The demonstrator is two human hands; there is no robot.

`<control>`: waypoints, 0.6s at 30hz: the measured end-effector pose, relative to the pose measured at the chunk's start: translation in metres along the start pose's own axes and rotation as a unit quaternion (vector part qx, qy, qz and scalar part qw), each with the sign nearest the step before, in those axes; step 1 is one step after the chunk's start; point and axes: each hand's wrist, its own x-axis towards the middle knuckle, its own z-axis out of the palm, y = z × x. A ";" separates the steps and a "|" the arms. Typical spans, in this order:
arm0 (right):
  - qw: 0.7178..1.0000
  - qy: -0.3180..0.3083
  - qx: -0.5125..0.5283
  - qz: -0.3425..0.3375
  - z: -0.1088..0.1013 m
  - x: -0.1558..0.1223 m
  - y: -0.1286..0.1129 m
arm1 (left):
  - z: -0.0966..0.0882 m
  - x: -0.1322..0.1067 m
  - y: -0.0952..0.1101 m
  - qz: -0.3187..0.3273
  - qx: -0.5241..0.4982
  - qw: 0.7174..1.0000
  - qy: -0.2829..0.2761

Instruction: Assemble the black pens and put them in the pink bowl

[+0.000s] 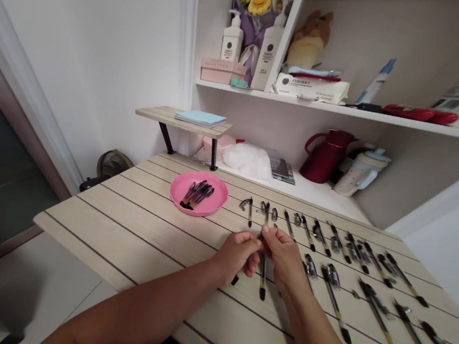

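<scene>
My left hand (239,256) and my right hand (284,254) meet over the middle of the slatted wooden table (128,220). Both are closed in a pinch on one black pen (261,276), which points down toward me from between the fingers. The left hand grips the part nearer the left, the right hand the upper end. Just beyond my fingers lie pens and loose caps (265,208) in a row. A pink plate (198,193) with several black pens on it stands to the left of my hands.
Two rows of pens (369,271) with caps beside them stretch across the table's right half. Behind stand a small riser with a blue notepad (200,117), a dark red jug (326,154), a pale cup (362,170) and a shelf with bottles (232,38).
</scene>
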 end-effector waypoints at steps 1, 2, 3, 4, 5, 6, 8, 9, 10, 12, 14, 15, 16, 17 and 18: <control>1.000 0.005 -0.001 0.003 -0.001 0.001 0.001 | 0.000 0.000 0.000 0.005 0.004 1.000 0.001; 1.000 0.008 0.000 0.005 -0.001 0.001 0.002 | 0.000 0.000 -0.001 0.012 0.008 1.000 0.002; 1.000 0.011 0.003 0.004 -0.002 0.002 0.003 | 0.000 0.000 -0.001 0.019 0.012 1.000 0.001; 1.000 0.013 0.008 0.001 -0.002 0.002 0.004 | 0.000 0.000 -0.002 0.025 0.014 1.000 -0.001; 1.000 0.013 0.017 -0.003 -0.002 0.002 0.004 | -0.001 0.000 -0.002 0.028 0.011 1.000 -0.006; 1.000 0.010 0.027 -0.006 -0.001 0.001 0.003 | -0.001 0.000 -0.002 0.027 0.004 1.000 -0.015; 0.998 -0.016 0.054 -0.004 0.001 -0.001 0.000 | -0.002 0.001 -0.002 0.019 -0.018 0.999 -0.039; 0.997 -0.035 0.071 0.001 0.002 -0.003 -0.001 | -0.002 0.001 -0.002 0.015 -0.028 0.998 -0.048; 0.995 -0.054 0.086 0.007 0.003 -0.005 -0.003 | -0.003 0.002 -0.002 0.013 -0.035 0.998 -0.055; 0.991 -0.082 0.102 0.017 0.006 -0.008 -0.007 | -0.004 0.002 -0.002 0.017 -0.040 0.997 -0.061; 0.991 -0.094 0.095 0.028 0.007 -0.010 -0.008 | -0.004 0.003 -0.002 0.024 -0.035 0.997 -0.060; 0.992 -0.091 0.086 0.030 0.007 -0.010 -0.007 | -0.004 0.003 -0.002 0.025 -0.030 0.997 -0.060; 0.993 -0.084 0.078 0.029 0.007 -0.010 -0.007 | -0.004 0.003 -0.002 0.023 -0.025 0.998 -0.061; 0.994 -0.075 0.074 0.026 0.006 -0.009 -0.007 | -0.004 0.003 -0.002 0.019 -0.021 0.998 -0.064; 0.995 -0.068 0.074 0.021 0.005 -0.008 -0.006 | -0.004 0.003 -0.002 0.012 -0.020 0.997 -0.070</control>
